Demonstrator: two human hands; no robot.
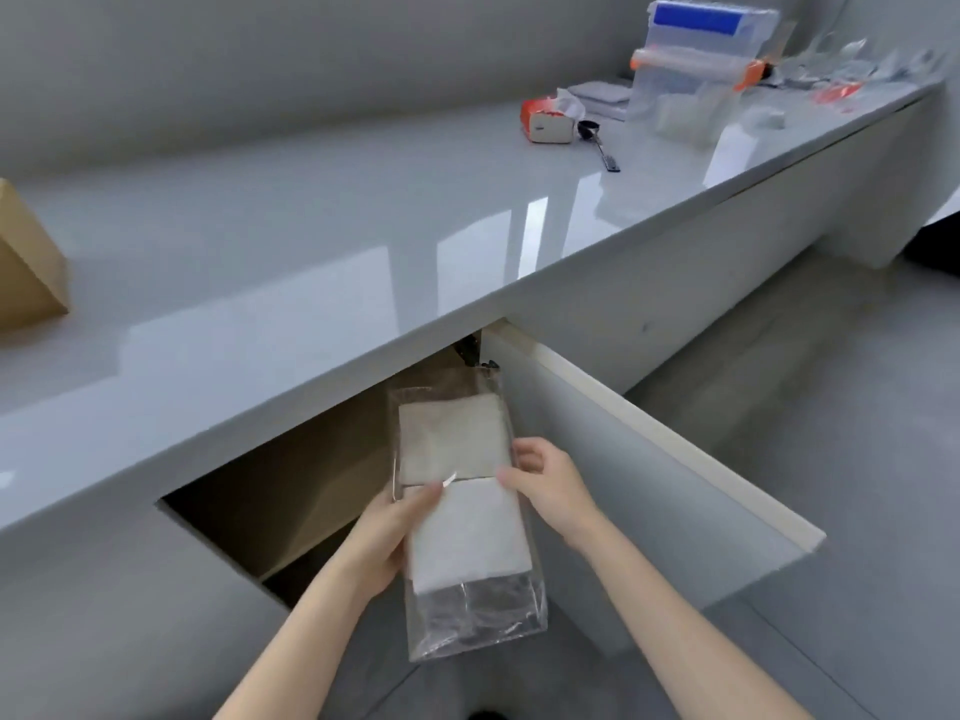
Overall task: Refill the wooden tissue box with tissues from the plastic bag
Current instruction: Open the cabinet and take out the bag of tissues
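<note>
- While both hands held it in front of the open cabinet, the clear plastic bag of white folded tissues (465, 517) hung below the counter edge, its long axis running away from the person and slightly up, with the empty crinkled end nearest the body.
- The left hand (382, 537) was closed on the bag's left edge, fingers wrapped behind and thumb on the front near the seam between the two tissue stacks.
- The right hand (545, 485) pinched the bag's right edge at about the same height, so neither hand was clearly the nearer one; the bag sat between them.
- The tan wooden tissue box (28, 257) stood on the glossy grey countertop (291, 262) far to the left and up from the hands (only part of it showed at the picture's edge, so its opening could not be seen).
- By my judgement the coming move turned on that offset: the bag had to rise over the counter edge and travel left, which put the left hand on the box's side.
- The white cabinet door (639, 491) stood swung open just right of the right forearm, and it looked likely to crowd any wide swing on that side.
- An orange-and-white tissue pack (548, 119) lay well apart, far along the counter to the right.
</note>
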